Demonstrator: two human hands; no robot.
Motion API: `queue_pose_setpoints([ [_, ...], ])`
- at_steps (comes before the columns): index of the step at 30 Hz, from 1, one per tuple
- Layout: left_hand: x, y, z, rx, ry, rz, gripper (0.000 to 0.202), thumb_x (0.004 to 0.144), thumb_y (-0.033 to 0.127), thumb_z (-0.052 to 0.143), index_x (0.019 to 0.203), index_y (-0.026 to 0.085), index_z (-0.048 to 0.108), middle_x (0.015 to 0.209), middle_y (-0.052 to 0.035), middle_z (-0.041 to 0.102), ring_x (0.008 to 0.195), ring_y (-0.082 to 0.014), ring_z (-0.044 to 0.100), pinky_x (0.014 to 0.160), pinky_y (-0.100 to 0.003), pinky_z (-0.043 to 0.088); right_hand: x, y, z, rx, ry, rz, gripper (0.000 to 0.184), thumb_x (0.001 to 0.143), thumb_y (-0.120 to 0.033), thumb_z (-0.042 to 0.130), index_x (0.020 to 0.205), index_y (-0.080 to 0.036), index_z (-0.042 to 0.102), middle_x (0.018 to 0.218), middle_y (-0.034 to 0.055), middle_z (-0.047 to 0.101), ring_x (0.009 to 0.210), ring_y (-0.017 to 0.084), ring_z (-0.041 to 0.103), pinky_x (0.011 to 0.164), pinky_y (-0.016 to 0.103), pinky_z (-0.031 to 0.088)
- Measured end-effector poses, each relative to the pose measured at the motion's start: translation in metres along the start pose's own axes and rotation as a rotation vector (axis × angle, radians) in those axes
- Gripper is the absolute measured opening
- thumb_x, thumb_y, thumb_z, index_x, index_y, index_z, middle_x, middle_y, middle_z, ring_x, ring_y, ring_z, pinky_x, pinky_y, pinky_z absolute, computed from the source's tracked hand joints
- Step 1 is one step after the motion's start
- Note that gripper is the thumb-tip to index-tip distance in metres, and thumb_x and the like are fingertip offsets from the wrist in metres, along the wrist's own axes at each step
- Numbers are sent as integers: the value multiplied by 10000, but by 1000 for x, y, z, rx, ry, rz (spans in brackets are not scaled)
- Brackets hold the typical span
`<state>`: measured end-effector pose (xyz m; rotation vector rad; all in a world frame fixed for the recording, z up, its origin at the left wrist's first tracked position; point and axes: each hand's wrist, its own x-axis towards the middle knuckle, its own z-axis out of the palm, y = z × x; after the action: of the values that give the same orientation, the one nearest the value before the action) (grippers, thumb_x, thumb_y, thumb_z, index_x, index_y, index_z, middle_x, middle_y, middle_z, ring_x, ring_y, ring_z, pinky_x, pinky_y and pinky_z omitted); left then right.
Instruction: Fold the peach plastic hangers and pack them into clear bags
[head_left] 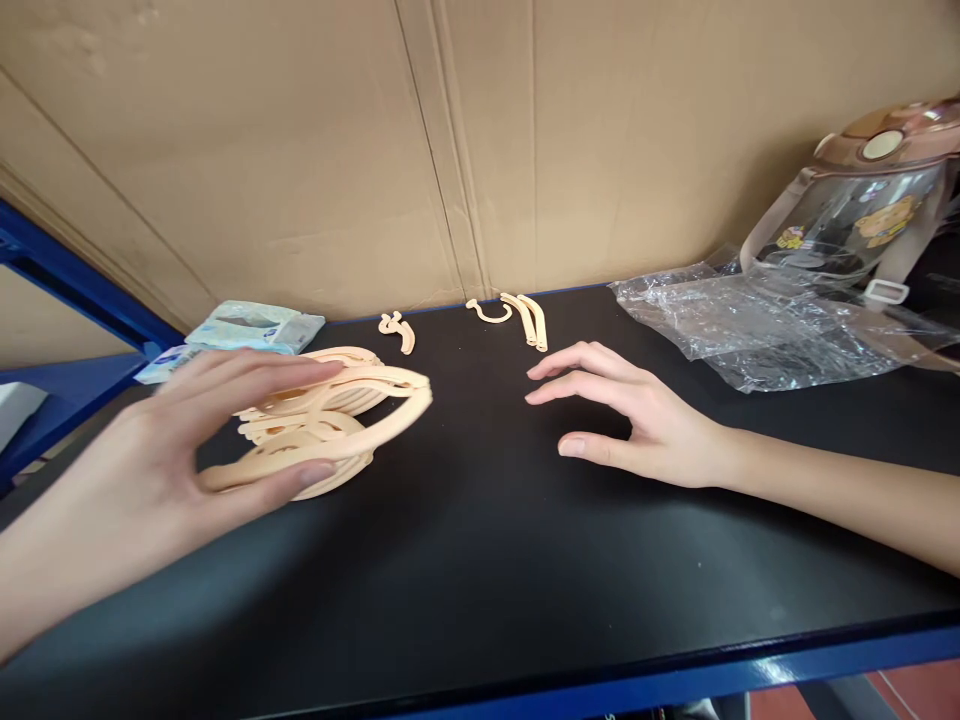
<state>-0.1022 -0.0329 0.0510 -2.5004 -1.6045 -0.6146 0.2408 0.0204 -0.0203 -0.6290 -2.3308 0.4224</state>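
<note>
My left hand (172, 450) is closed around a cream plastic folding hanger (390, 425), thumb below and fingers above. The hanger's joined tip points right, raised over the table. Behind and beneath it lies a pile of similar cream hangers (341, 480), partly hidden by the hand. My right hand (630, 415) hovers over the table with fingers apart and nothing in them. Beyond its fingertips lie two slim cream hanger arms (534, 322) and a loose hook (491, 315). More small cream hanger pieces (397, 330) rest farther left, near the back edge.
A blue and white tissue pack (259, 325) sits at the back left. Crumpled clear plastic bags (735, 330) lie at the right, beside a large strapped water bottle (855, 220). Brown cardboard (315, 150) stands behind the black tabletop (465, 580). A blue frame edge (675, 670) runs along the front.
</note>
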Motion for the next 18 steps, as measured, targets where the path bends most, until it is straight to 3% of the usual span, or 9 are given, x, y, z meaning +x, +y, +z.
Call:
queue_pose_setpoints([
  [3,-16,-27,-7,135,66,-20,465,827,671,541,1200,397,587,1112,17,619,1080,-293,500,1009,-513,319,0,-1,0,-21,-18,4,300,889,-397,614,1112,-199,645,1231,112,581,1145,222,522,1011,406,395],
  [6,-25,-46,-10,144,28,-11,406,851,632,532,1191,411,566,1093,40,607,1055,-274,500,979,-477,302,1,-2,-1,-35,-40,14,295,893,-405,607,1090,-192,656,1238,117,574,1138,222,516,1010,415,389],
  [12,-33,-60,-5,69,-48,-47,366,854,545,555,1216,545,503,1119,71,613,1021,-305,501,920,-472,307,2,-2,0,-39,-64,30,294,887,-435,607,1088,-224,649,1262,111,562,1153,233,508,1008,445,391],
  [18,-39,-71,5,50,-44,-6,404,792,504,637,1183,531,539,1094,81,638,997,-309,537,975,-489,288,2,0,0,-43,-74,17,306,884,-446,607,1086,-220,651,1263,120,562,1166,241,514,1017,457,386],
])
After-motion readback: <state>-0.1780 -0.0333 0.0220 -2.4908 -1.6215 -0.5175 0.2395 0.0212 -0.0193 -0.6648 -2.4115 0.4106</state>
